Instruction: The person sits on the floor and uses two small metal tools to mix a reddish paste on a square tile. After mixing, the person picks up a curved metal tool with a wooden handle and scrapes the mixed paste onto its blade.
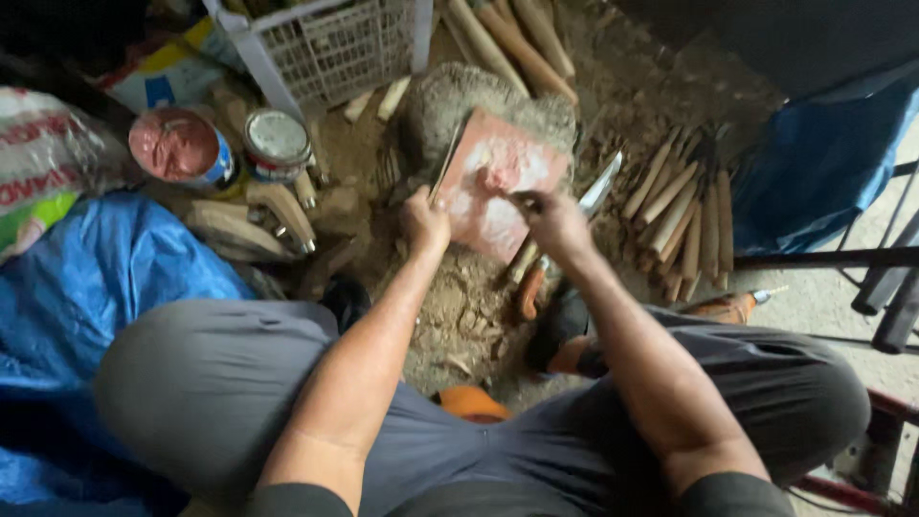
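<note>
A flat reddish board (pixel 498 187) smeared with white paste rests tilted on a grey stone block (pixel 450 101). My left hand (pixel 425 222) grips the board's left edge. My right hand (pixel 553 222) is over the board's right side, fingers pinched on a small thing pressed to the smeared surface; what it is I cannot tell. A knife with an orange handle (pixel 532 290) lies beside the board, its blade (pixel 599 187) showing past my right hand.
Two paint tins (pixel 182 146) (pixel 277 142) stand at the left beside carved wooden handles (pixel 282 213). A white plastic crate (pixel 330 43) sits behind. Several wooden sticks (pixel 684 215) lie at the right. Blue tarp (pixel 96 278) covers the left. Metal bars (pixel 823 257) cross the right.
</note>
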Motion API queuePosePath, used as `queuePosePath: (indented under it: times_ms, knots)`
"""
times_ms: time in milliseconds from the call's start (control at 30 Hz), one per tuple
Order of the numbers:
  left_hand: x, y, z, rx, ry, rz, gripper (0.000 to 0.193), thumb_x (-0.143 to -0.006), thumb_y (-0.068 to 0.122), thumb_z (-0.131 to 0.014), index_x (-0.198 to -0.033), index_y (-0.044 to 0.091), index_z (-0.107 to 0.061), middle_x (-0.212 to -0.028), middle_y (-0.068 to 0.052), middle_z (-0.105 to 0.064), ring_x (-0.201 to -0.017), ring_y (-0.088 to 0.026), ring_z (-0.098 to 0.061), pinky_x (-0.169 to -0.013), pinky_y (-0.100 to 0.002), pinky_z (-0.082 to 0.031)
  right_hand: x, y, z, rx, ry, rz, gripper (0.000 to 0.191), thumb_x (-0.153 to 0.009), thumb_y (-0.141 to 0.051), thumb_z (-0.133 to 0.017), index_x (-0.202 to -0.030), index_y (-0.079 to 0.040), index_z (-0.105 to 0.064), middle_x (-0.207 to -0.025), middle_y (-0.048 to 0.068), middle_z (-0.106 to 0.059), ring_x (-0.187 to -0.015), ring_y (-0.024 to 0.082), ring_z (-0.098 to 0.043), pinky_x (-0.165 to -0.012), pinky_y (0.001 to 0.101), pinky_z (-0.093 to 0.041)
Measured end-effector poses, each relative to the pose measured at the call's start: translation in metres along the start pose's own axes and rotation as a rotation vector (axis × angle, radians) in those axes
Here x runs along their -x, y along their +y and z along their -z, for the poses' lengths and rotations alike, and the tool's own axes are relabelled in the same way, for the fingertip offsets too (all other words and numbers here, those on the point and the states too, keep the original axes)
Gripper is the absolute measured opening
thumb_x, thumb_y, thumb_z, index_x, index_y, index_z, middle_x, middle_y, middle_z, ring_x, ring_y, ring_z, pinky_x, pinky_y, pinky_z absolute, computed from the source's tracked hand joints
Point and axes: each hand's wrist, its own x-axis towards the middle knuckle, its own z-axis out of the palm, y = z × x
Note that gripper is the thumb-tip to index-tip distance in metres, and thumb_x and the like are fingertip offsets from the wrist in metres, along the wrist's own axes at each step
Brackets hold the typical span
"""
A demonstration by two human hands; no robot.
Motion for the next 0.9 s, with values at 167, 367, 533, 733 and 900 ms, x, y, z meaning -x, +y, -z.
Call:
queuePosePath:
  times_ms: [167, 367, 533, 733, 900]
  knots:
    - [0.007, -0.001, 0.0, 0.059, -0.049, 0.066, 0.017, -0.095, 0.018, -0.067, -0.094, 0.001, -0.068, -0.088, -0.027, -0.07, -0.087, -0.046, -0.069, -0.073, -0.054, -0.051, 0.006, -0.004, 0.02, 0.066, 0.106, 0.018, 0.028, -0.099, -0.032, -0.068, -0.12, -0.017, -0.079, -0.098, 0.011, -0.078, -0.078, 0.023, -0.069, -0.071, 0.0389, -0.056]
    - [0.008, -0.003, -0.002, 0.085, 0.036, -0.05, 0.023, -0.09, 0.016, -0.069, -0.106, -0.001, -0.069, -0.093, -0.027, -0.071, -0.089, -0.044, -0.071, -0.076, -0.051, -0.054, -0.007, -0.013, 0.014, -0.156, 0.059, -0.03, 0.039, -0.092, -0.044, -0.072, -0.116, -0.013, -0.079, -0.079, 0.009, -0.075, -0.064, 0.015, -0.068, -0.063, 0.0327, -0.055]
    - [0.008, -0.004, 0.0, 0.006, -0.038, 0.086, 0.019, -0.093, 0.019, -0.07, -0.094, 0.0, -0.072, -0.088, -0.028, -0.07, -0.09, -0.047, -0.069, -0.075, -0.052, -0.053, -0.007, -0.007, 0.006, -0.083, -0.009, -0.02, 0.038, -0.094, -0.044, -0.074, -0.113, -0.012, -0.079, -0.074, 0.008, -0.073, -0.063, 0.016, -0.067, -0.063, 0.034, -0.054]
    - [-0.001, -0.003, -0.003, 0.021, -0.019, 0.079, 0.022, -0.09, 0.021, -0.071, -0.093, 0.0, -0.071, -0.085, -0.028, -0.07, -0.086, -0.048, -0.069, -0.074, -0.052, -0.053, 0.002, 0.016, 0.019, -0.017, 0.067, 0.111, 0.027, -0.092, -0.031, -0.072, -0.116, -0.018, -0.079, -0.093, 0.005, -0.077, -0.073, 0.014, -0.069, -0.066, 0.0315, -0.055]
    - [0.001, -0.005, -0.004, -0.002, 0.013, 0.042, 0.019, -0.089, 0.018, -0.069, -0.093, 0.0, -0.072, -0.086, -0.029, -0.07, -0.089, -0.047, -0.069, -0.075, -0.052, -0.053, 0.01, 0.033, 0.023, -0.025, 0.068, 0.111, 0.027, -0.099, -0.022, -0.07, -0.124, -0.022, -0.078, -0.096, 0.008, -0.08, -0.076, 0.019, -0.07, -0.069, 0.0344, -0.055]
